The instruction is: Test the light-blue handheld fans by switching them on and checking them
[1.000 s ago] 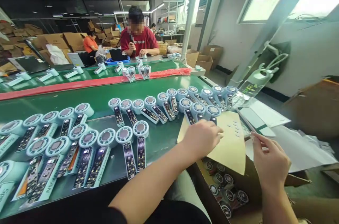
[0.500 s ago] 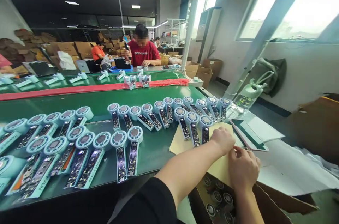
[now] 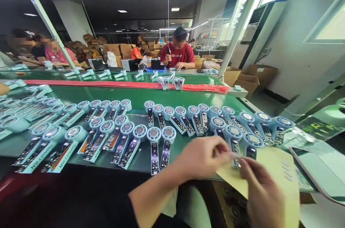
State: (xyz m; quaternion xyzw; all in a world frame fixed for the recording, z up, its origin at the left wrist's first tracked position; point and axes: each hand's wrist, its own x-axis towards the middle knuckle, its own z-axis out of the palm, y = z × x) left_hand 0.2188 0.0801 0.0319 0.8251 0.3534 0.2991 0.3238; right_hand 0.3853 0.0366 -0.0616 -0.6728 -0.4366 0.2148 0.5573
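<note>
My left hand [image 3: 203,158] and my right hand [image 3: 262,194] meet low in the view over a yellow sheet [image 3: 277,174] that lies at the green belt's near edge. Both hands have their fingers pinched together around something small that I cannot make out. Just beyond the fingertips lie rows of pale blue handheld fan bodies [image 3: 153,142] with open handles showing dark circuit boards. The nearest fan unit [image 3: 252,143] lies right beside the sheet's top edge.
The green belt [image 3: 137,97] carries several rows of fan bodies to the left. A red strip [image 3: 107,84] runs across it. A person in a red shirt [image 3: 178,54] works at the far side; other people sit at the far left. A cardboard box [image 3: 234,206] of round parts sits below the sheet.
The camera has swung left and up, so more of the belt's left side shows. My hands, apart a second ago, came together over the yellow sheet and stay pinched there.
</note>
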